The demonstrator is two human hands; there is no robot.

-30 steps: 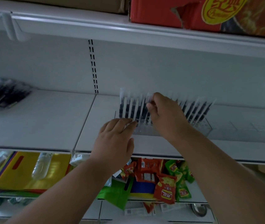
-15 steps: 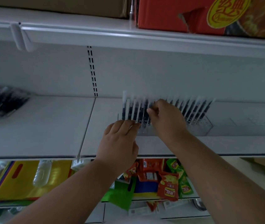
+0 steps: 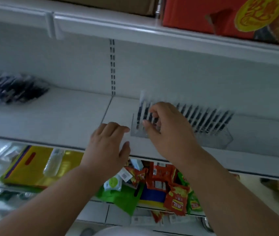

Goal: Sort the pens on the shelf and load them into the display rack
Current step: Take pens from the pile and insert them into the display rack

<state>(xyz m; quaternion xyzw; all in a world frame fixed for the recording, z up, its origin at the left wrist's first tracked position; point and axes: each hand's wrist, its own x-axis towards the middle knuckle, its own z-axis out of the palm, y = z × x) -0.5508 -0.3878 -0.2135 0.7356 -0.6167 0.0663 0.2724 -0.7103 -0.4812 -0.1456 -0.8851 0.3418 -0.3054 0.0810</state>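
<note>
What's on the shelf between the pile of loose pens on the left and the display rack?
Only bare white shelf between the loose pens and the display rack, crossed by a panel seam, in the head view.

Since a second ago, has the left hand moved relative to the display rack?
Yes. The left hand has drawn back leftward: its fingertips overlapped the front of the display rack before; now they sit just left of it.

A white shelf point(image 3: 64, 120) bears a clear display rack point(image 3: 220, 138) of pens point(image 3: 203, 120) and, far left, bagged pens point(image 3: 11, 89).
</note>
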